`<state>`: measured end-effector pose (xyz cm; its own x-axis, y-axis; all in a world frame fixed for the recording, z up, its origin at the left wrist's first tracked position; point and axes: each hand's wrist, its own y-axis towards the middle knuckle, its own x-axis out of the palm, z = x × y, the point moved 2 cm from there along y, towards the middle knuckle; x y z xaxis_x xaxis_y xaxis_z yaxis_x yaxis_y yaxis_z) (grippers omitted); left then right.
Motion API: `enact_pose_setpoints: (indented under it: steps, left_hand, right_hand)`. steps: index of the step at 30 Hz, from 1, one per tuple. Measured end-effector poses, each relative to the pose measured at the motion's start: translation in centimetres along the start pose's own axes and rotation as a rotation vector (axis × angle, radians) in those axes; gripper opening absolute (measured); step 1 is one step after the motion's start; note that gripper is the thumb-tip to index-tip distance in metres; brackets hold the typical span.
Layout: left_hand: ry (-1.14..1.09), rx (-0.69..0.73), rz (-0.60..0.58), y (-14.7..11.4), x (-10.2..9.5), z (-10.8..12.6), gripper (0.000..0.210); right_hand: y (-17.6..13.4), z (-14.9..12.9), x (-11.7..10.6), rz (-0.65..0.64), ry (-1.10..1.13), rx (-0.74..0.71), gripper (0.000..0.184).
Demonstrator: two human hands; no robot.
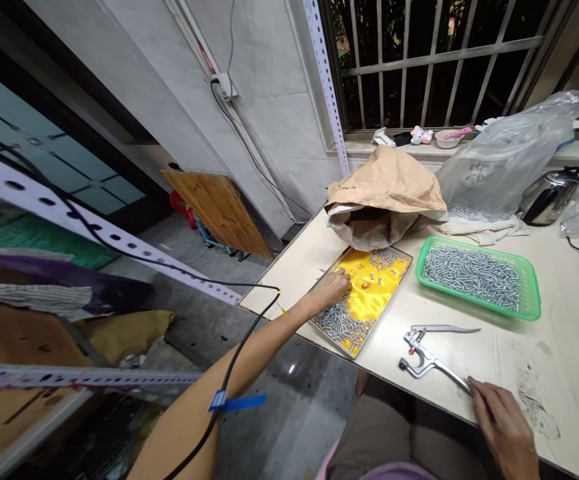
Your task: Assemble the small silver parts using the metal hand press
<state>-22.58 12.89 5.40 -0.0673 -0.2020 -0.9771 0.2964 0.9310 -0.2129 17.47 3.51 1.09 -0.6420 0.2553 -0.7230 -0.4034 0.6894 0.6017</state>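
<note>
My left hand [335, 288] reaches over a shallow tray [403, 273] lined with shiny yellow cloth [372, 303]. Its fingers are bent and drawn together near the tray's left side; whatever they pinch is too small to make out. Small silvery metal pieces [342, 327], perhaps rivets, are heaped at the tray's near end, and a smaller group [387, 259] lies at its far end. My right hand [505, 427], at the table's front edge, is closed around the handle end of metal hand pliers [427, 357]. The pliers lie on the table with their jaw pointing left and handles spread.
A green basket [533, 303] full of similar metal pieces stands right of the tray. Behind are a brown paper sack [389, 180], a clear plastic bag [514, 160] and a metal kettle [552, 193]. A black cable [239, 333] hangs across my left arm.
</note>
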Motion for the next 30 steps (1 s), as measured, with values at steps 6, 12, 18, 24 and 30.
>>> enact_pose_setpoints:
  steps: [6,12,18,24,30]
  left_hand:
    - [0.014,-0.062,0.027,0.3,0.1,0.9,0.020]
    - [-0.182,-0.209,0.129,-0.3,-1.1,1.2,0.017]
    - [-1.143,-0.352,0.173,-2.2,-0.9,6.2,0.018]
    - [-1.486,-0.434,-0.053,-4.1,1.1,14.9,0.017]
    - [-1.390,-0.590,-0.089,-2.8,2.3,17.0,0.008]
  right_hand:
    - [0.4,-0.4,-0.1,0.031,-0.022,0.014,0.024]
    - [0.3,-0.3,0.1,0.061,-0.024,0.002,0.021]
    - [0.8,-0.7,-0.6,0.001,0.053,0.117,0.023]
    - [2.4,-1.9,-1.1,-0.171,0.016,0.156,0.027]
    - [3.6,-2.0,0.9,-0.400,-0.133,0.038,0.019]
